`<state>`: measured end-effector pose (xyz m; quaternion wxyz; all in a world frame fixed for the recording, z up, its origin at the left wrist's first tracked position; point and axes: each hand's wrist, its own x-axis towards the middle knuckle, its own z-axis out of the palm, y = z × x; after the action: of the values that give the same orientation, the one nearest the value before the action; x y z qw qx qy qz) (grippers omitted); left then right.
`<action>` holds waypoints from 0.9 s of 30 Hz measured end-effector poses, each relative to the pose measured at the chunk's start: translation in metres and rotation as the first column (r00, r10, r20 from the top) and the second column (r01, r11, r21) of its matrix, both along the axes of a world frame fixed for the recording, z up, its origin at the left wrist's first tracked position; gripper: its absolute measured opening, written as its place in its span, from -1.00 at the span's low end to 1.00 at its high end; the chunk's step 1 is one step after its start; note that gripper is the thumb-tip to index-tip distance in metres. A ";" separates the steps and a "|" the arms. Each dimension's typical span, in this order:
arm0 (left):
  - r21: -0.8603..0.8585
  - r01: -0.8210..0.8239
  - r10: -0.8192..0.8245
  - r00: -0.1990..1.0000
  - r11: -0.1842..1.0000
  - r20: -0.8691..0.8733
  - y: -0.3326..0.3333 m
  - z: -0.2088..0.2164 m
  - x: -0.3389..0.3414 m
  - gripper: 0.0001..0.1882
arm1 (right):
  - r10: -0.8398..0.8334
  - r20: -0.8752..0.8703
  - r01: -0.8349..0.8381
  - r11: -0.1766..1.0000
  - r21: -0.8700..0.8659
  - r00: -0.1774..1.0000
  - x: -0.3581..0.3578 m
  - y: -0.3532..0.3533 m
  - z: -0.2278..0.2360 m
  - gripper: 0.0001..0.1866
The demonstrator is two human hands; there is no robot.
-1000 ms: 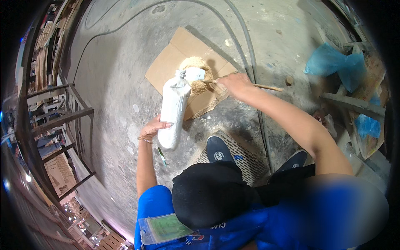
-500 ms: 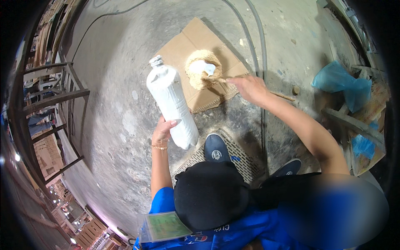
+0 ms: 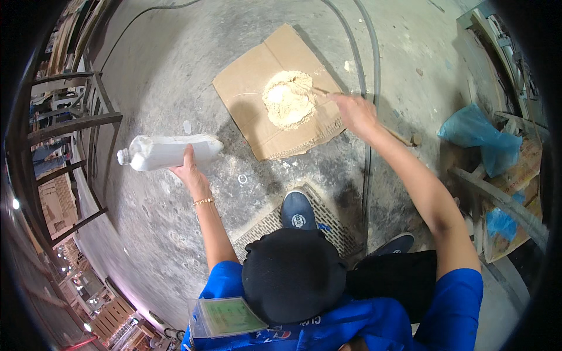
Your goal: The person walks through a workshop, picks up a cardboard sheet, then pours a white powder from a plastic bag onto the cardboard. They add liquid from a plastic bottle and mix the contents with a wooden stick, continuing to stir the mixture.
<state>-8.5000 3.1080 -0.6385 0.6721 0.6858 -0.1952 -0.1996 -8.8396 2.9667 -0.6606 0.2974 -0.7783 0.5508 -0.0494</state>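
Left hand (image 3: 188, 168) gripping white bottle (image 3: 167, 152), right hand (image 3: 357, 112) stirring paste (image 3: 288, 98)

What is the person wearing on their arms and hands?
Both arms are bare below short blue sleeves, and there are no gloves. The left hand has a thin gold-coloured bracelet at its wrist. The right hand wears nothing.

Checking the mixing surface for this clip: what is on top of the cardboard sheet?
On the cardboard sheet sits a tan powdery pile, with a thin stick held by the right hand reaching into it. The cardboard beneath the pile is covered.
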 end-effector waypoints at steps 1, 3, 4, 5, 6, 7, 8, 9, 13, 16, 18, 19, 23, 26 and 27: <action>0.014 -0.025 0.025 1.000 1.000 0.004 -0.002 -0.002 0.002 -0.18 | 0.006 0.031 -0.007 0.999 0.036 0.999 0.004 0.002 0.000 -0.67; 0.024 -0.001 -0.001 0.996 1.000 0.089 -0.004 -0.009 0.003 -0.14 | 0.015 0.097 -0.026 0.994 0.110 0.995 0.015 0.012 0.000 -0.66; 0.032 0.010 -0.014 0.991 0.999 0.134 -0.004 -0.012 0.006 -0.12 | 0.048 0.112 -0.061 0.992 0.113 0.993 0.020 0.015 0.001 -0.67; 0.042 0.003 -0.009 0.989 0.999 0.144 -0.003 -0.014 0.009 -0.11 | 0.081 0.129 -0.096 0.989 0.116 0.988 0.025 0.019 0.001 -0.67; 0.049 0.005 -0.011 0.990 0.999 0.138 -0.007 -0.019 0.005 -0.09 | 0.108 0.128 -0.123 0.986 0.116 0.986 0.022 0.021 -0.003 -0.68; 0.055 0.005 -0.013 0.991 0.998 0.133 -0.009 -0.022 0.001 -0.08 | 0.135 0.124 -0.145 0.987 0.075 0.983 0.019 0.025 -0.008 -0.68; 0.086 -0.010 -0.003 0.988 0.996 0.152 -0.009 -0.024 -0.003 -0.07 | 0.163 0.120 -0.168 0.985 0.034 0.979 0.018 0.030 -0.012 -0.69; 0.113 -0.029 0.008 0.984 0.993 0.180 -0.007 -0.027 -0.002 -0.06 | 0.193 0.124 -0.193 0.981 -0.011 0.973 0.020 0.031 -0.012 -0.69; 0.148 -0.060 0.028 0.977 0.987 0.211 0.000 -0.036 -0.002 -0.02 | 0.124 0.073 -0.129 0.990 0.057 0.990 0.018 0.016 -0.010 -0.71; 0.100 -0.050 0.035 0.989 0.994 0.145 0.003 -0.040 -0.004 -0.02 | 0.108 0.091 -0.103 0.993 -0.060 0.990 0.010 0.005 -0.006 -0.71; 0.083 -0.056 0.047 0.993 0.995 0.110 0.006 -0.041 -0.004 -0.04 | 0.065 0.124 -0.059 0.997 -0.056 0.990 0.009 0.000 -0.005 -0.67; 0.073 -0.060 0.053 0.994 0.996 0.093 0.007 -0.042 -0.003 -0.05 | 0.044 0.141 -0.037 0.998 -0.054 0.989 0.008 -0.001 -0.005 -0.65; 0.056 -0.085 0.081 0.995 0.995 0.065 0.011 -0.043 -0.003 -0.09 | 0.016 0.106 -0.009 0.998 -0.067 0.994 0.010 0.004 -0.015 -0.71; 0.039 -0.095 0.091 0.992 0.995 0.089 0.010 -0.042 -0.007 -0.13 | 0.000 0.105 0.000 1.000 -0.002 0.994 0.010 0.011 -0.023 -0.72; 0.075 -0.102 0.092 0.988 0.992 0.124 0.011 -0.041 -0.006 -0.15 | -0.003 0.095 0.000 0.999 0.032 0.996 0.008 0.011 -0.021 -0.72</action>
<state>-8.5065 3.1193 -0.6799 0.6397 0.7320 -0.1935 -0.1327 -8.8317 2.9772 -0.6812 0.3355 -0.7700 0.5372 -0.0775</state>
